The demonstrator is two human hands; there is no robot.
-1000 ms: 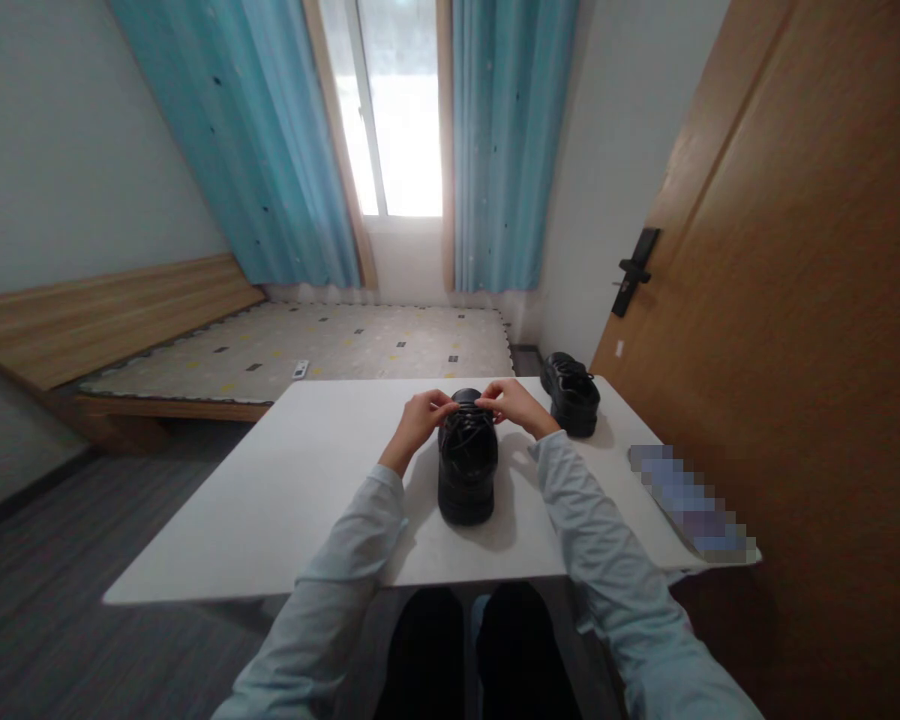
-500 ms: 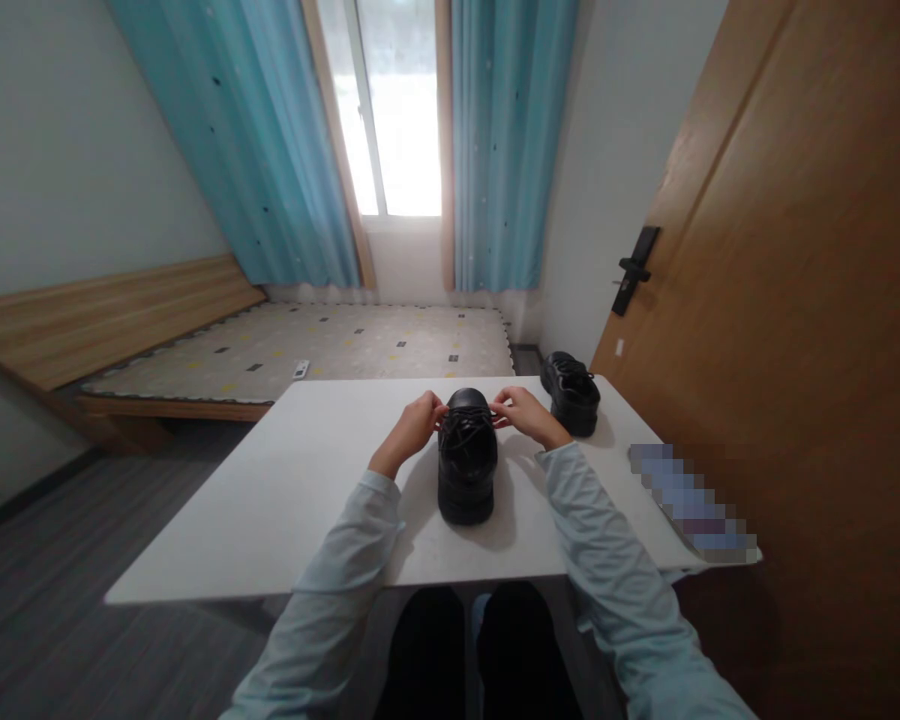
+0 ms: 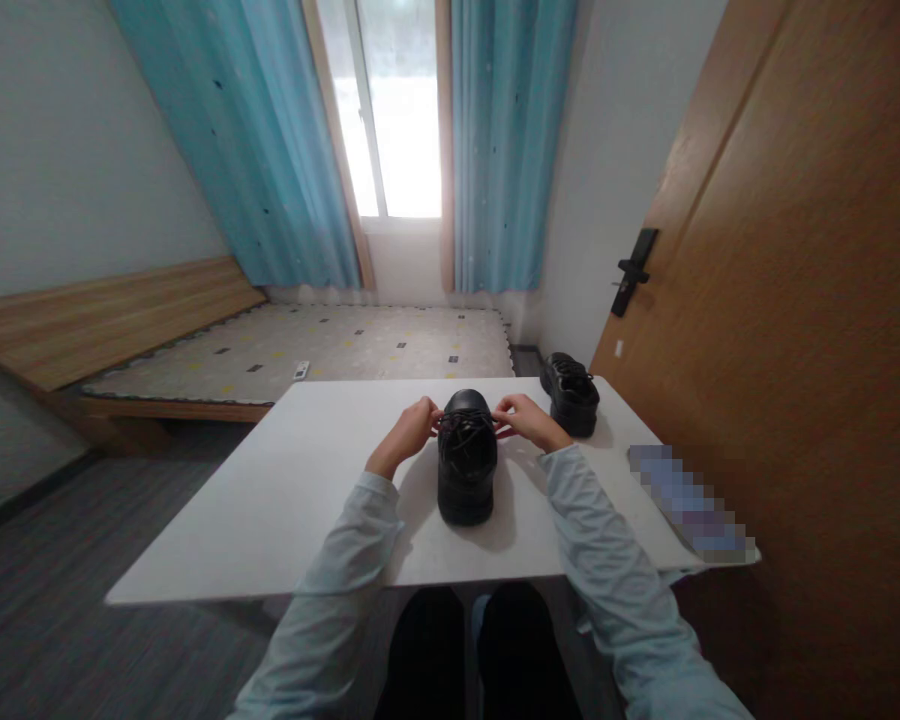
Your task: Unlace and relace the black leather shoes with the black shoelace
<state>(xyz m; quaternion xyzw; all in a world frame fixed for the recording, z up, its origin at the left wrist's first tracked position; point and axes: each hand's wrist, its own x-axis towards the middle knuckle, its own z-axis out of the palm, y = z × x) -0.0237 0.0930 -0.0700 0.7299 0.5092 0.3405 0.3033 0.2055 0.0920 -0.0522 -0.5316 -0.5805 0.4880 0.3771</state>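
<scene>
A black lace-up shoe (image 3: 466,470) stands upright on the white table (image 3: 292,500), its toe pointing away from me and its heel toward me. My left hand (image 3: 418,425) is at the shoe's left side near the toe, fingers pinched on a black shoelace (image 3: 465,418). On the opposite side, my right hand (image 3: 521,415) pinches the lace too, with the fingers closed. The lace runs across the front of the shoe between both hands. Its ends are too small to make out.
A second black shoe (image 3: 571,395) stands at the table's far right corner. A blurred flat item (image 3: 690,505) lies along the right edge, beside a wooden door (image 3: 795,300). Beyond the table is a bed (image 3: 367,340) with a small white object (image 3: 301,370) on it.
Both hands stay at the sides of the shoe. The fingers have shifted very slightly, and the right hand sits a touch further out from the shoe. The shoe has not moved.
</scene>
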